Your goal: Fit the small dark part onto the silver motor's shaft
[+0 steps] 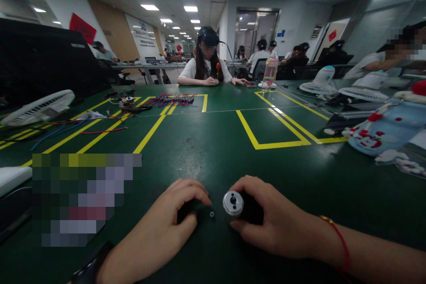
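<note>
Between thumb and fingers, my right hand [266, 217] grips a silvery metal cylinder [233, 204] that looks like a small motor body. Its round end faces up and shows a dark centre hole with two smaller holes. Close to its left, a tiny round metal part [212, 214] with a hole lies on the green tabletop. My left hand [183, 204] rests beside that part, thumb and forefinger apart and curved toward it, with nothing between them.
Left stand a white fan [40, 107], loose wires [103, 132] and a dark monitor [49, 53]. A wire bundle [176, 100] lies farther back. A person [208, 60] sits opposite. On the right are a blue bag [382, 120], fans and a pink bottle [270, 71]. Yellow tape [282, 145] marks the table.
</note>
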`<state>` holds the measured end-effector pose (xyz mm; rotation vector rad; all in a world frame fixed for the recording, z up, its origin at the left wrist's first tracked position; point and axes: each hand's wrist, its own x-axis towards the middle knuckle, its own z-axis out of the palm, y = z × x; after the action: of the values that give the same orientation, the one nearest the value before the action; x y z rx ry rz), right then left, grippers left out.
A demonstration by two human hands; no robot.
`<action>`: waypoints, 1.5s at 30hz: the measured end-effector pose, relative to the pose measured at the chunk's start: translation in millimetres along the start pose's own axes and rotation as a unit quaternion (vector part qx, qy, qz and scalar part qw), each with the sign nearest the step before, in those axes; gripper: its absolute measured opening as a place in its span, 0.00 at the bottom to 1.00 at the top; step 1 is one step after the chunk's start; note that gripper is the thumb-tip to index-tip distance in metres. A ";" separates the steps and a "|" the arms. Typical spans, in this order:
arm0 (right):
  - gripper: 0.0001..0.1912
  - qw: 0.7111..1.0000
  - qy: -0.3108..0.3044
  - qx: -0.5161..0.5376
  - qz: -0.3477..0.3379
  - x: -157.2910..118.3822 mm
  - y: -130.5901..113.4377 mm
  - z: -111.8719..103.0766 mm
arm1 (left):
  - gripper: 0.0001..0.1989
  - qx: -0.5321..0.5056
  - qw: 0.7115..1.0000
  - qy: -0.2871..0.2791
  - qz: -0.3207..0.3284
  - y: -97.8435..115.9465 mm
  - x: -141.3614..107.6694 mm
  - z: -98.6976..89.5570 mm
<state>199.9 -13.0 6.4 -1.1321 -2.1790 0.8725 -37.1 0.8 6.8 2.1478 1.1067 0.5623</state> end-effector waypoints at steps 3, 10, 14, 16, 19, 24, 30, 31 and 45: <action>0.15 1.000 -0.004 -0.003 0.006 0.5 -0.6 -0.5 | 0.13 0.018 1.000 -0.003 0.004 3.0 -0.3 2.5; 0.16 1.000 -0.003 -0.001 0.001 -0.1 -0.6 0.0 | 0.05 0.021 1.000 -0.008 0.009 1.5 7.2 3.9; 0.16 1.000 -0.004 -0.003 0.001 0.0 -1.4 -0.2 | 0.06 -0.046 0.998 0.030 -0.004 7.6 10.0 -0.2; 0.16 1.000 -0.003 -0.003 -0.007 0.6 -1.5 -0.6 | 0.06 -0.070 0.996 0.062 -0.014 12.6 10.5 -1.0; 0.16 1.000 -0.002 -0.005 -0.023 1.8 -1.1 -1.2 | 0.08 -0.091 0.991 0.095 -0.014 20.5 10.4 1.0; 0.15 0.999 0.000 -0.020 -0.042 3.2 0.0 -0.8 | 0.11 -0.072 0.992 0.100 0.012 29.1 10.3 7.0; 0.14 0.999 -0.006 -0.033 -0.041 3.6 -1.0 -1.0 | 0.13 -0.022 0.995 0.090 0.038 31.8 12.1 8.0; 0.14 0.999 -0.006 -0.034 -0.040 3.7 -1.3 -1.2 | 0.13 -0.019 0.995 0.087 0.038 32.6 11.8 7.9; 0.17 0.999 -0.001 -0.014 -0.034 2.0 -1.9 -2.1 | 0.11 -0.145 0.982 0.092 -0.076 7.7 8.1 1.5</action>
<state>199.4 -11.5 9.4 -1.0637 -2.2251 0.8154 -27.5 3.6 11.9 1.7719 1.1938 0.8109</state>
